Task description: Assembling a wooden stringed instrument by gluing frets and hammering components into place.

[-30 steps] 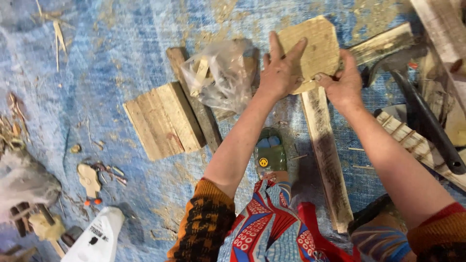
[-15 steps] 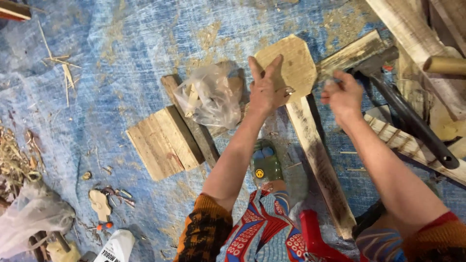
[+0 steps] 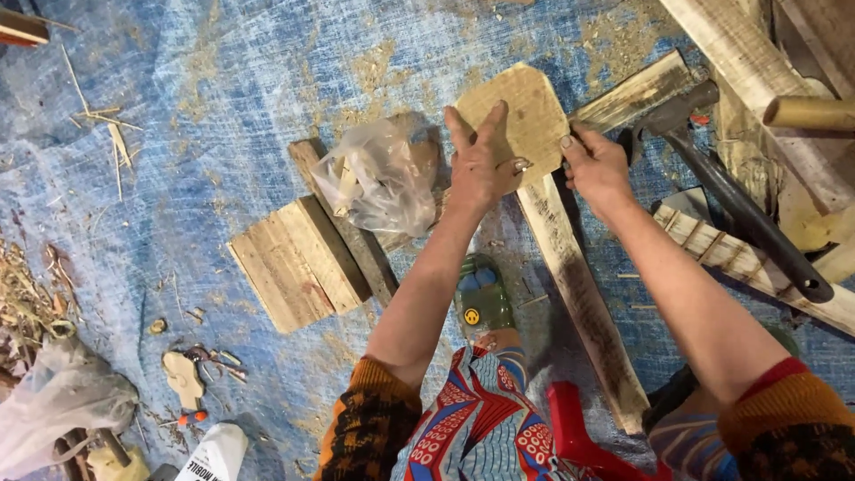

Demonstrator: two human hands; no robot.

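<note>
Nearest the body, at about 6 o'clock, a green shoe point(image 3: 478, 296) rests on the blue tarp point(image 3: 196, 107), beside the near end of a long wooden plank point(image 3: 579, 303). Further out, toward 12 o'clock, both hands meet on an octagonal plywood piece point(image 3: 525, 111) lying on the plank's far end. The left hand point(image 3: 481, 165) lies flat on it, fingers spread, pressing down rather than closing a grip; the right hand point(image 3: 595, 162) pinches the piece's edge at 3 o'clock with a narrow grip. To do this well, the flat palm should keep steady downward weight while the pinching fingers nudge the edge, so the piece sits square and does not rock on the narrow plank.

At 10 o'clock from the hands a clear plastic bag point(image 3: 378, 178) holds pale wooden offcuts. At far 3 o'clock lies a hammer point(image 3: 739, 205).
</note>
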